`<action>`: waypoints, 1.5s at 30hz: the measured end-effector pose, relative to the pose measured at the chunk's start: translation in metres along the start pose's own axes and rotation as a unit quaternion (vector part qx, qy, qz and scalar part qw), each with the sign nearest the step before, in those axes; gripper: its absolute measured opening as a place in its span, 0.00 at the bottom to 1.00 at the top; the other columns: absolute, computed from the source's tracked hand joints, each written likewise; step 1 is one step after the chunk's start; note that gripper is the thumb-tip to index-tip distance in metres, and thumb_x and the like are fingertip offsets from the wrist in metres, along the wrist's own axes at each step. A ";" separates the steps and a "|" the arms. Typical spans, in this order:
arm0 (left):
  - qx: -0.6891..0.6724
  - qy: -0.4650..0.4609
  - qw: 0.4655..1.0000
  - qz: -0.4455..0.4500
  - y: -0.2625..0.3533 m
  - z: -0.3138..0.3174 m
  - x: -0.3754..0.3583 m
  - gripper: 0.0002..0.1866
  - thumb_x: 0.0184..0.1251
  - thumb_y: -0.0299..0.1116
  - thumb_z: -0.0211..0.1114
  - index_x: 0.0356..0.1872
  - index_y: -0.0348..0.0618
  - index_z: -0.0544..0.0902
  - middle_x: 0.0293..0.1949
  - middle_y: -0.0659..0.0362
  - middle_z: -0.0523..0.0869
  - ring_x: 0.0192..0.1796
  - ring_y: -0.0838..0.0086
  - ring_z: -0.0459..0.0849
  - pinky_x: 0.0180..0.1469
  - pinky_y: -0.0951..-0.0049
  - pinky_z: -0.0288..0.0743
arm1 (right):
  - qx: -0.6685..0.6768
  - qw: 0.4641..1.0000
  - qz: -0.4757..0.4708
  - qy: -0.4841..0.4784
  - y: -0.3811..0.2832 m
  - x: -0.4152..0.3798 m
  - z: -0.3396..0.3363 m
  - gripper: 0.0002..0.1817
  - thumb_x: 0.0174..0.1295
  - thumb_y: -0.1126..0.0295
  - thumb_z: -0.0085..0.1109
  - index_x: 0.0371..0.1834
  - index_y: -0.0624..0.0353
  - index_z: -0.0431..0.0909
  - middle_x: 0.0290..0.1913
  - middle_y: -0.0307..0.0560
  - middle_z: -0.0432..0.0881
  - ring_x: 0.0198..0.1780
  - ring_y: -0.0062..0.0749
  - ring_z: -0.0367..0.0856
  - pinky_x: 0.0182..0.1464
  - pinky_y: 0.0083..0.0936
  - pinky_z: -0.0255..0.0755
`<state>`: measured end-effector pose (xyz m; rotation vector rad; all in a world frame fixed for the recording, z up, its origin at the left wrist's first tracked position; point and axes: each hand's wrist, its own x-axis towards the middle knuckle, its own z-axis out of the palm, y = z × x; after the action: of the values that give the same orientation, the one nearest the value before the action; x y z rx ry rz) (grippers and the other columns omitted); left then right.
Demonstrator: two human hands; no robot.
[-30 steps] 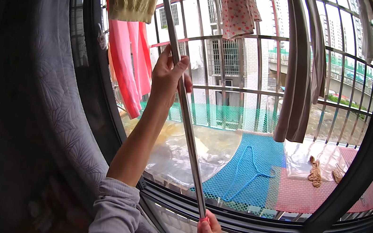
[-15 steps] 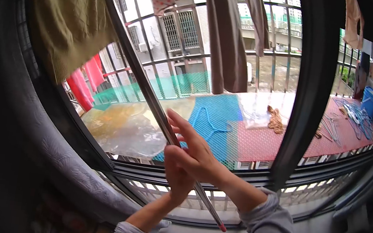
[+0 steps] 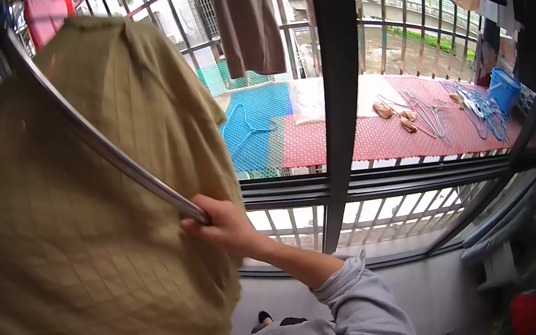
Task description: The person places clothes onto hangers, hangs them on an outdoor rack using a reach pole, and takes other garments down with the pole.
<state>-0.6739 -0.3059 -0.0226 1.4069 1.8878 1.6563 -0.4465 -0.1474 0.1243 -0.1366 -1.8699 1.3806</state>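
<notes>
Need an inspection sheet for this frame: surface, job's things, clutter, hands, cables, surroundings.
Surface: red and blue mesh ledge outside the window bars.
Job's things: long shiny metal pole carrying an olive knitted garment that fills the left of the view.
Clutter: loose wire hangers, blue plastic bucket.
Hands: right hand closed on the pole's near end; left hand not in view.
Cables: nothing seen.
Surroundings: brown hanging garment, black window frame.

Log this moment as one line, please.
right hand: gripping pole | left hand: hidden | olive garment: on pole, indoors
</notes>
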 end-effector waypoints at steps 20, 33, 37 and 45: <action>-0.082 -0.070 0.989 -0.098 0.250 -0.143 -0.096 0.19 0.49 0.28 0.60 0.45 0.34 0.75 0.31 0.58 0.82 0.34 0.81 0.77 0.38 0.84 0.68 | -0.253 0.946 0.126 0.161 0.080 -0.211 0.096 0.09 0.50 0.64 0.65 0.28 0.56 0.78 0.25 0.49 0.77 0.28 0.42 0.77 0.29 0.32 0.68; -0.125 -0.013 0.989 -0.071 0.209 -0.032 -0.165 0.10 0.53 0.19 0.56 0.38 0.36 0.76 0.30 0.66 0.75 0.31 0.84 0.73 0.33 0.83 0.67 | -0.116 0.963 0.061 0.236 -0.013 -0.209 0.118 0.11 0.58 0.67 0.62 0.28 0.59 0.70 0.17 0.30 0.66 0.20 0.12 0.63 0.21 0.14 0.58; -0.035 -0.020 0.999 -0.009 0.175 0.022 -0.202 0.10 0.49 0.19 0.59 0.36 0.35 0.77 0.25 0.59 0.75 0.26 0.78 0.74 0.29 0.78 0.67 | 0.051 0.972 0.059 0.221 -0.053 -0.173 0.130 0.22 0.56 0.66 0.64 0.51 0.62 0.69 0.26 0.34 0.74 0.21 0.10 0.67 0.19 0.10 0.62; 0.261 -0.003 0.964 0.057 0.182 0.030 -0.239 0.09 0.51 0.31 0.67 0.24 0.41 0.76 0.28 0.56 0.74 0.21 0.61 0.77 0.24 0.66 0.72 | 0.020 0.925 0.147 0.349 0.034 -0.164 0.094 0.06 0.59 0.70 0.59 0.32 0.62 0.79 0.18 0.33 0.73 0.16 0.13 0.67 0.16 0.12 0.60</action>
<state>-0.4459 -0.4952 0.0350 1.7304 2.3939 1.2386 -0.4067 -0.2893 0.0006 -0.8086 -1.2466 1.3236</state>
